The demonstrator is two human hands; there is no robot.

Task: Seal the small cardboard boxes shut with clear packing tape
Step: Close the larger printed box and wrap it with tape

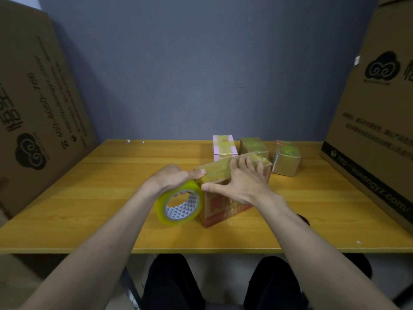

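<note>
2 large printed cartons lean at the edges of the scene, one on the left point(40, 104) and one on the right point(377, 113), flanking a yellow wooden tabletop point(111, 198). Near its middle stands the small cardboard box point(223, 206), flaps closed, with clear tape lying across its top; its contents cannot be seen. The right hand point(241, 182) lies spread flat on the box top, thumb at the near corner. The left hand point(172, 177) grips the roll of clear packing tape point(178, 204), which touches the box's left side. Behind sit 3 closed, taped small boxes: pink-edged point(224, 145), middle point(253, 145), right point(286, 158).
</note>
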